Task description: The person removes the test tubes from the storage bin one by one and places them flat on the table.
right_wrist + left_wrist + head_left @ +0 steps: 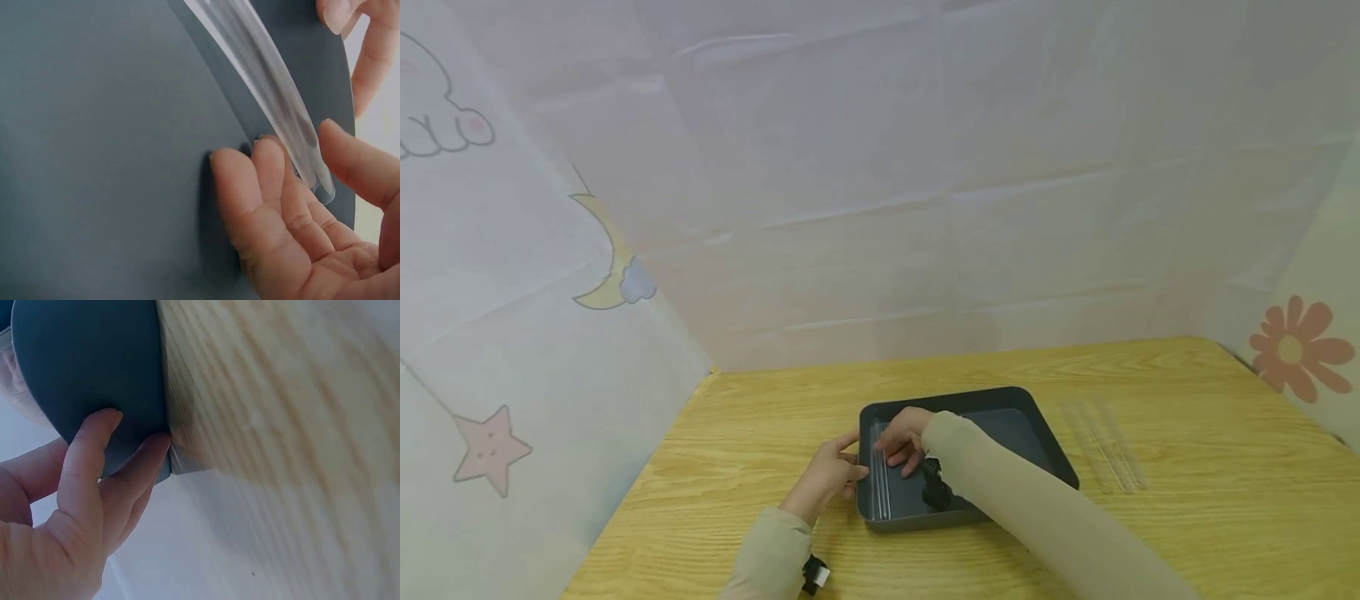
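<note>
A dark grey rectangular tray rests on the wooden table. My left hand grips its left wall, fingers against the outer side and a fingertip over the rim in the right wrist view. Inside, several clear tubes lie lengthwise along the left wall. My right hand reaches into the tray over them. In the right wrist view, its thumb and curled fingers are on either side of the end of a clear tube; how firmly they hold it is hard to see.
More clear tubes lie side by side on the table to the right of the tray. A pale printed cloth wall rises behind the table and at both sides. The right forearm crosses the tray's near right part.
</note>
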